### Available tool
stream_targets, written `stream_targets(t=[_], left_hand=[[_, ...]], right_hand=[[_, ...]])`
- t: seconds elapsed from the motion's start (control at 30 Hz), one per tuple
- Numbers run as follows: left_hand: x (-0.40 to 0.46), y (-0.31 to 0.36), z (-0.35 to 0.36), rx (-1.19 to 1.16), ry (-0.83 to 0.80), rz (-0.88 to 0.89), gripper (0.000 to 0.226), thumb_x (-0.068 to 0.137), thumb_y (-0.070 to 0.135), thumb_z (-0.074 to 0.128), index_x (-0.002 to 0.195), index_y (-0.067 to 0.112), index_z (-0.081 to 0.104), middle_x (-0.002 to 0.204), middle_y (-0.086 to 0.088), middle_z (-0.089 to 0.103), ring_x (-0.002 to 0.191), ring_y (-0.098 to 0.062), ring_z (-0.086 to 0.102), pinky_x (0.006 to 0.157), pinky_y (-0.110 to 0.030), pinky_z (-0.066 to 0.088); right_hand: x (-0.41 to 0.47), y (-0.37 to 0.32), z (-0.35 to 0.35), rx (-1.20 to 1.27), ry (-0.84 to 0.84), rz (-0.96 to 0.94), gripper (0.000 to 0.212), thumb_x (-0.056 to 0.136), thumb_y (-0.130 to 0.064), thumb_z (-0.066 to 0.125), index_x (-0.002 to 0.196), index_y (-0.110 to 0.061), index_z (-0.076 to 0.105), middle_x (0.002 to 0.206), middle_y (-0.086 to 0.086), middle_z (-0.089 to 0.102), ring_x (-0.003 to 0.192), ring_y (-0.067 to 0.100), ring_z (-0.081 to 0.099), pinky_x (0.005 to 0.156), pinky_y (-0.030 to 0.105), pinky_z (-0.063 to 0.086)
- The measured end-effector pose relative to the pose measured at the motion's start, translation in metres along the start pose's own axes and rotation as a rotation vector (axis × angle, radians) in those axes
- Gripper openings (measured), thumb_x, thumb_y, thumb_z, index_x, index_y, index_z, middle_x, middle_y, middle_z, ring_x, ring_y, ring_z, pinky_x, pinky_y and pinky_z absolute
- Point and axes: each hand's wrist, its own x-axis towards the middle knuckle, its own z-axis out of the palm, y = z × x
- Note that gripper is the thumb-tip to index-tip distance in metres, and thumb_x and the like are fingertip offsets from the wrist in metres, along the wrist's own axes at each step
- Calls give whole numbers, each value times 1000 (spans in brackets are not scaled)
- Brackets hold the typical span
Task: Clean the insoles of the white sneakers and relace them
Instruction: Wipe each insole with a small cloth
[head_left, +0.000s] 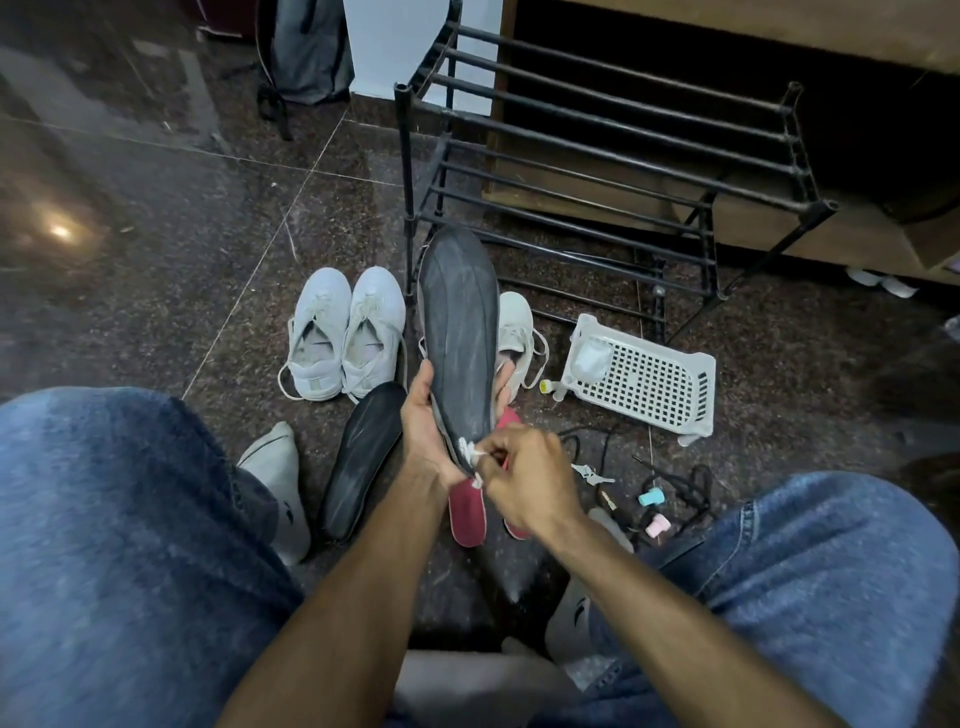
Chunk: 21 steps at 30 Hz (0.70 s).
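Two hands on one dark insole (460, 332): left hand (423, 423) grips its edge; right hand (524, 475) pinches what looks like a white wipe (474, 453) against its heel.

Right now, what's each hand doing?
Left hand: grips the dark insole.
Right hand: pinches a white wipe against the insole's heel.

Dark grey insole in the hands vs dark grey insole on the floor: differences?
The held dark grey insole is up off the floor, gripped by the left hand while the right hand pinches a small white wipe against its heel. The floor dark grey insole lies flat, untouched. Both look alike in shape.
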Motion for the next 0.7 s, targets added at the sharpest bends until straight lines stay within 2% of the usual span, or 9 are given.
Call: stream_targets(t=[0.1,0.2,0.3,0.4,0.47,0.57,0.63,0.7], left_hand=[[-2,-15,-2,12,12,-76,74,90,55,42,134,-4,50,133,-19,55,115,-26,58,111,-39,37],[-4,-22,-1,1,19,-134,68,90,55,45,134,4,54,132,-13,57,127,-25,51,118,-39,27],[-4,-18,1,4,-23,-108,69,89,53,46,136,4,54,138,-13,55,133,-24,46,116,-39,30],[-2,-10,-4,-29,-29,-55,69,87,50,46,132,-3,56,137,-18,55,131,-25,49,107,-41,42],[2,-8,-9,-48,-22,-51,65,88,48,46,123,-5,62,136,-18,56,127,-27,52,105,-42,41],[0,-16,-7,-8,0,-104,63,91,52,43,117,0,67,126,-16,63,113,-27,63,106,-41,44],[-3,-24,-5,11,8,-197,64,90,56,46,128,7,61,128,-12,61,117,-25,60,106,-40,43],[-5,-28,-6,-8,30,-193,60,88,53,51,131,12,59,127,-8,61,118,-25,57,110,-38,36]], right_hand=[[17,-1,-9,-174,29,-43,21,88,-20,58,101,-17,73,108,3,67,94,30,64,83,37,52],[33,-11,-15,-253,40,-58,25,93,-23,53,110,-17,71,115,3,62,98,31,62,86,38,50],[37,-10,-13,-161,88,-1,21,89,-22,59,104,-22,74,107,2,69,94,26,65,84,33,52],[20,-4,-5,-8,-11,20,15,82,-18,65,89,-23,77,88,-2,75,73,16,66,71,27,52],[5,-3,-4,66,-78,3,14,80,-15,66,85,-21,78,84,-5,75,71,12,66,73,29,54],[11,-2,-9,-2,-55,-46,14,83,-15,64,87,-20,76,89,-5,72,79,16,65,78,33,54],[26,-4,-12,-127,-16,-56,17,87,-18,61,97,-20,75,98,-1,69,89,22,63,82,36,52],[39,-7,-13,-188,18,-36,18,89,-21,59,101,-22,73,103,1,68,94,26,63,83,35,52]])
